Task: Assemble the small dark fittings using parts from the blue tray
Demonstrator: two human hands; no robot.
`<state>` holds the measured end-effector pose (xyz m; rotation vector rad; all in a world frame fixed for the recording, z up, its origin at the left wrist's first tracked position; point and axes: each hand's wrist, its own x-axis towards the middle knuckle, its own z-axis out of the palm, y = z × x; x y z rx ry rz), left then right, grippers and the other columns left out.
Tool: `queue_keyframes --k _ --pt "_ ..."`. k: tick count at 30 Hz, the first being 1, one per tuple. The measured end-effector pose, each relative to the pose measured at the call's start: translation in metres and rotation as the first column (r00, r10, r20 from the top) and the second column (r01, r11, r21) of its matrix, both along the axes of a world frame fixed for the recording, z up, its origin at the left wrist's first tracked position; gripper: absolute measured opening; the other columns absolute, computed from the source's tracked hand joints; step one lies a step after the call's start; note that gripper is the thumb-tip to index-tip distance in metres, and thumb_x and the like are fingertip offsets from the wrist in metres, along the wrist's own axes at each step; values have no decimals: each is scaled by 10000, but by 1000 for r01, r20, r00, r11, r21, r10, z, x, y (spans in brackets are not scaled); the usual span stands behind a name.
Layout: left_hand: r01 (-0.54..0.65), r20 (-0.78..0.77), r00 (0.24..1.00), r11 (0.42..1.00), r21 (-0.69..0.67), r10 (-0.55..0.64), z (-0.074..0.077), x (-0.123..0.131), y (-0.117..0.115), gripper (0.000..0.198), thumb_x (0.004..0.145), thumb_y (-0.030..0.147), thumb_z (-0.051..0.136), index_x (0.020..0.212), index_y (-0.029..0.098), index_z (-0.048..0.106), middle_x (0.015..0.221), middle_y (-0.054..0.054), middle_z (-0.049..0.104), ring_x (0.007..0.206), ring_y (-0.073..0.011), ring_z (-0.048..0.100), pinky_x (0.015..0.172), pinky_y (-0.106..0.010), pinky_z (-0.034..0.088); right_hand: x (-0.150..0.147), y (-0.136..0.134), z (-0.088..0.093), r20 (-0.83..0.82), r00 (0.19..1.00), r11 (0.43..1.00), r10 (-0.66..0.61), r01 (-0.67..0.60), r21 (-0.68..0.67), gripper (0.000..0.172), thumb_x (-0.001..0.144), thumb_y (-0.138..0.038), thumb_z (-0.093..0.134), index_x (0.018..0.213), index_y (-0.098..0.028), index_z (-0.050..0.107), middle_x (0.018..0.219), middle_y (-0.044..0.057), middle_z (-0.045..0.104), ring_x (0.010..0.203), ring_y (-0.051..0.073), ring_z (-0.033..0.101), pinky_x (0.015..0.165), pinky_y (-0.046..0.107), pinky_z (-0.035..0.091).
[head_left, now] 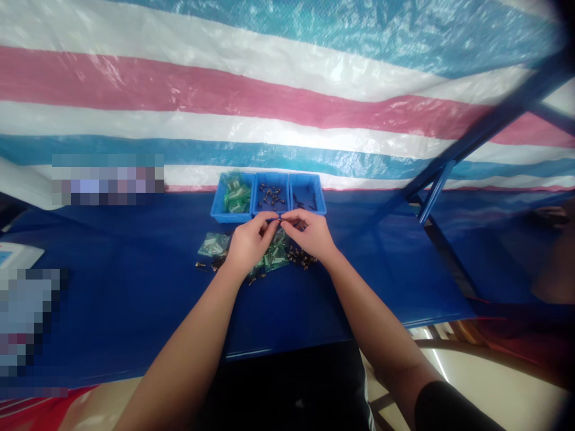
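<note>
Operator: Hands meet just in front of three blue bins. My left hand [249, 242] and right hand [309, 233] are each narrowed to a pinch. Thumbs and forefingers come tip to tip, closed on a small piece [279, 220] held between them above the table [135, 287]. It is too small and blurred for me to say what it is, or which hand carries more of it.

Observer: What lies around them?

Operator: The bins stand side by side at the far edge of the table, touching. The left bin [216, 209] holds green bags [236, 196]. The middle bin [269, 211] holds many small dark parts, and the right bin [320, 203] holds only a few. Under my wrists lies a pile of green packets [274, 257], with loose dark parts [304, 259] scattered just beside it. A single packet [214, 244] lies apart to the left. A striped tarp [224, 90] hangs behind.

Observer: How do you work that pinch well?

Operator: In my judgement, lightly and low. I would grip with the fingertip pads only, firm enough that the piece cannot twist. I would hold it right over the pile, so a slip drops it among the loose parts and not off the table. Resting both wrists on the cloth would steady me. From here I see little at arm's reach, so I would draw the piece nearer my view. My forearms should stay clear of the packets, which look light and easy to sweep aside.
</note>
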<state>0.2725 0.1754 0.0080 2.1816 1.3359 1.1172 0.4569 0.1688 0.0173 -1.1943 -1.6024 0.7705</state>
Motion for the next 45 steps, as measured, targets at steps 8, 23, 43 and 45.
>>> queue_keyframes --k 8,23,43,45 --pt "3 -32 999 1000 3 -3 1 -1 0 267 987 404 521 1091 226 689 679 23 613 580 -107 536 591 -219 398 -2 -1 2 0 1000 1000 5 -5 -11 212 846 -336 675 999 -208 746 940 53 777 822 184 721 710 308 582" --pt "18 -89 996 998 -67 -24 3 -1 0 287 1001 430 482 1116 226 649 716 14 651 573 -124 564 579 -225 392 -1 0 -3 76 997 999 16 -18 34 207 866 -311 653 1030 -226 747 976 43 775 835 181 715 724 310 581" --pt "25 -75 997 1000 -1 -25 -1 0 1 265 978 404 528 1078 228 697 687 19 640 598 -118 571 613 -226 413 -4 -1 0 24 1000 1000 -20 21 -20 197 854 -331 655 980 -217 754 951 45 781 823 186 721 704 311 573" --pt "23 -75 997 1000 -10 -24 -1 0 1 274 978 414 525 1079 227 697 706 11 661 617 -126 592 623 -231 421 -4 -1 0 24 999 999 -25 25 -23 194 847 -334 662 972 -215 752 934 43 779 808 183 717 698 308 572"
